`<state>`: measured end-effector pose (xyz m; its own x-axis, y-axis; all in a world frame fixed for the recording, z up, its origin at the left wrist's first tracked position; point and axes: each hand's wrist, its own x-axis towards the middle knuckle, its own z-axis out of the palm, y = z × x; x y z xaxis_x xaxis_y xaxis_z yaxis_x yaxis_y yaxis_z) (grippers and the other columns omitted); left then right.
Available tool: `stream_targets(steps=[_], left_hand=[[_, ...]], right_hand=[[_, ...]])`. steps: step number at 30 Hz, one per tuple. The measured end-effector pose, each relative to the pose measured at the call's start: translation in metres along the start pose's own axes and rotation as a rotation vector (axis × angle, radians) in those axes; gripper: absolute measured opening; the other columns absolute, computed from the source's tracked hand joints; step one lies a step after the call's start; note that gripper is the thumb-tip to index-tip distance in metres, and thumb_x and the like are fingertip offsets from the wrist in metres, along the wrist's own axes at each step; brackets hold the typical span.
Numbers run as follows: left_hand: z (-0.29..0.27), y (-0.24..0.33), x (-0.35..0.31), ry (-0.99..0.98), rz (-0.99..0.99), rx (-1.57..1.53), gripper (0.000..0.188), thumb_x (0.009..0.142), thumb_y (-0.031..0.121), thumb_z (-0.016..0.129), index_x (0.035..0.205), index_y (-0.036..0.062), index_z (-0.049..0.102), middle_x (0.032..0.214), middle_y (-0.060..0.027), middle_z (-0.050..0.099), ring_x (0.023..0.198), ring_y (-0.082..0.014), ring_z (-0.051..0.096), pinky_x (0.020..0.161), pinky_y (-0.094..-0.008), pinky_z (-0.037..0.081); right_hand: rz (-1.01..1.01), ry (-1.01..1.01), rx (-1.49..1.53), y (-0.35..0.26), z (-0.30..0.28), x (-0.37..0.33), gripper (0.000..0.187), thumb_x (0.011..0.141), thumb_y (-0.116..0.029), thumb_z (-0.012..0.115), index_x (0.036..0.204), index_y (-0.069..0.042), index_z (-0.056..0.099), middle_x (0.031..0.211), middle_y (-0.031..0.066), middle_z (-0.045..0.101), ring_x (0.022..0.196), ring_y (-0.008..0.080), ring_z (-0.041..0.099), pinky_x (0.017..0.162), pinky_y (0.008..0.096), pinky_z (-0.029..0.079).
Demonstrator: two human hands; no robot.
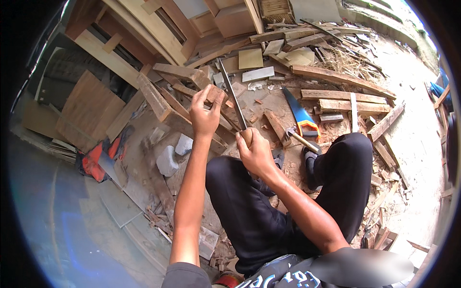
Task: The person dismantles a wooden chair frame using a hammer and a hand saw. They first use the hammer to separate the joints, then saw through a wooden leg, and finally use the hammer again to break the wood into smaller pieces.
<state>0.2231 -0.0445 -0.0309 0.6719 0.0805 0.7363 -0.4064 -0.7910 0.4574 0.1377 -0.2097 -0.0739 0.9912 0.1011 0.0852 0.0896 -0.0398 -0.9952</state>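
My right hand (255,152) is closed round the wooden handle of a machete (234,98). Its long dark blade points up and away from me, close beside the end of a piece of wood (217,92). My left hand (205,113) grips that end, with the fingers and thumb about it. The wood belongs to or rests against a cluster of rough timber (185,73) at the left. A hammer (303,140) with a light wooden handle and a handsaw (295,110) with a blue blade and orange-black handle lie to the right of my hands.
Wooden beams (345,79) and offcuts litter the ground ahead and to the right. Wooden cabinet frames (163,29) stand at the back left. Pale concrete lumps (167,161) and a red-black cloth (98,163) lie left. My bent knees (348,156) frame the near ground.
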Motion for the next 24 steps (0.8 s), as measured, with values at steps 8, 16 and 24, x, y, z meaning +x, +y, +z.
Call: stream_targets(steps=[8, 16, 24], left_hand=[[0.001, 0.007, -0.013, -0.003, -0.040, 0.001, 0.045, 0.087, 0.030, 0.079, 0.118, -0.0008, 0.069, 0.114, -0.0182, 0.067, 0.107, -0.0318, 0.065, 0.094, -0.0397, 0.051], [-0.002, 0.005, -0.019, -0.006, -0.027, 0.030, 0.044, 0.088, 0.029, 0.078, 0.119, -0.0005, 0.069, 0.114, -0.0187, 0.067, 0.109, -0.0319, 0.065, 0.095, -0.0400, 0.050], [0.007, 0.015, -0.017, -0.010, -0.039, -0.012, 0.042, 0.090, 0.028, 0.077, 0.119, -0.0012, 0.069, 0.120, -0.0164, 0.068, 0.113, -0.0269, 0.064, 0.099, -0.0365, 0.048]], right_hand=[[-0.082, 0.104, 0.018, 0.011, 0.011, 0.002, 0.031, 0.096, -0.024, 0.064, 0.108, 0.004, 0.057, 0.082, 0.0279, 0.067, 0.077, 0.0437, 0.068, 0.070, 0.0471, 0.052], [-0.054, -0.031, -0.057, 0.008, 0.002, 0.004, 0.032, 0.096, -0.019, 0.062, 0.109, 0.009, 0.053, 0.083, 0.0335, 0.065, 0.086, 0.0504, 0.067, 0.074, 0.0522, 0.052], [-0.115, 0.042, -0.010, 0.012, 0.002, 0.001, 0.028, 0.095, -0.018, 0.062, 0.104, 0.007, 0.053, 0.080, 0.0314, 0.065, 0.085, 0.0518, 0.065, 0.075, 0.0525, 0.051]])
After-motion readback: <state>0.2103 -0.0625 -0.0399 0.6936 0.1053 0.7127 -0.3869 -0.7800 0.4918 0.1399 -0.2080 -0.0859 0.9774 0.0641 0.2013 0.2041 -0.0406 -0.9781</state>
